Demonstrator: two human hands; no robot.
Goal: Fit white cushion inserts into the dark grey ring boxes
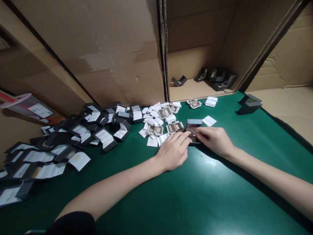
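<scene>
A small dark hinged box [194,122] stands on the green table with its lid up. My left hand [174,150] is closed around the box's left side, fingers together. My right hand [216,140] reaches from the right, thumb and fingers pinched at the inside of the box. Whatever is between those fingertips is hidden. Just left of the box lie grey-beige box inserts [175,127] and white folded papers [152,141]. A white paper [209,121] rests behind my right hand.
Many open dark boxes with white papers [105,137] are piled along the left. At the back, a cardboard carton [182,93] lying open holds several dark boxes [221,79]. Another open dark box [249,104] stands at right. A clear tub [31,106] leans far left.
</scene>
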